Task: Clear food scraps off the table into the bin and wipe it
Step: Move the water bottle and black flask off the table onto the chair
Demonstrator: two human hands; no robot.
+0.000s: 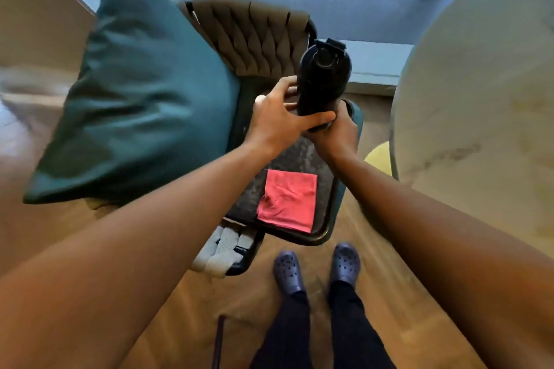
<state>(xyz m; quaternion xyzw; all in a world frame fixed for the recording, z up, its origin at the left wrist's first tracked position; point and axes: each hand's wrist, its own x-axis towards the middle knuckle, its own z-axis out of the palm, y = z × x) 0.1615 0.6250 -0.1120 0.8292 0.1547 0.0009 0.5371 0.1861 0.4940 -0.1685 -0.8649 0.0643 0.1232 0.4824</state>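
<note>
I hold a tall black bottle (pixel 323 78) with both hands above a chair seat (pixel 295 156). My left hand (pixel 281 117) wraps its side from the left. My right hand (pixel 338 129) grips its base from below and the right. The bottle's black lid points up and away from me. A folded red cloth (pixel 287 201) lies flat on the near part of the seat. A round pale marble table (pixel 485 105) fills the right side; no scraps show on its visible top.
A big teal cushion (pixel 141 99) leans at the left beside the chair's quilted beige backrest (pixel 254 30). Pale folded fabric (pixel 224 249) sits low under the seat's near edge. My feet in dark clogs (pixel 314 266) stand on the wooden floor. A yellow object (pixel 380 159) peeks from under the table.
</note>
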